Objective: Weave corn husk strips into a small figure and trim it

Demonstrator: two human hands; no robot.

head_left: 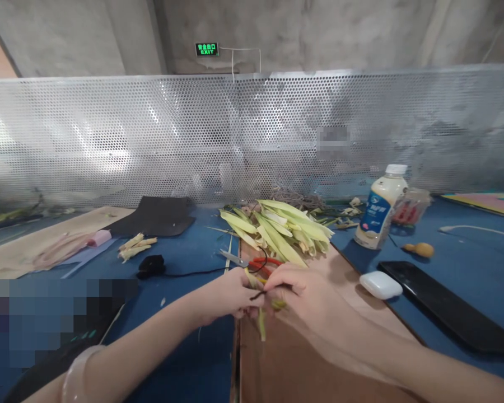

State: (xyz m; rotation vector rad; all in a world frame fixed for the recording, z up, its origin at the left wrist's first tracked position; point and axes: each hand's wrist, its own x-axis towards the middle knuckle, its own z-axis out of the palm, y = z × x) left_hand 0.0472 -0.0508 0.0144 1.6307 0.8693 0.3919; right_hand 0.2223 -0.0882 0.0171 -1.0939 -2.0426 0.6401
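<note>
My left hand (229, 294) is closed around a small bundle of corn husk strips (262, 324), whose ends hang below the fingers. Close against it, my right hand (308, 291) pinches a piece of black yarn (258, 295) over the bundle. More yarn runs left to a black yarn ball (151, 265) on the blue table. Scissors with orange handles (264, 263) lie just beyond my hands, blades pointing left and apart. Behind them is a pile of pale green corn husks (281, 226). My fingers hide much of the held bundle.
At the right stand a milk bottle (378, 207) and a clear plastic box (411, 206). A white earbud case (381, 285), a black phone (449, 308) and a small gourd (422, 249) lie nearby. Left are husk scraps (136, 247) and a black sheet (155, 215). A perforated metal panel (151, 140) closes the back.
</note>
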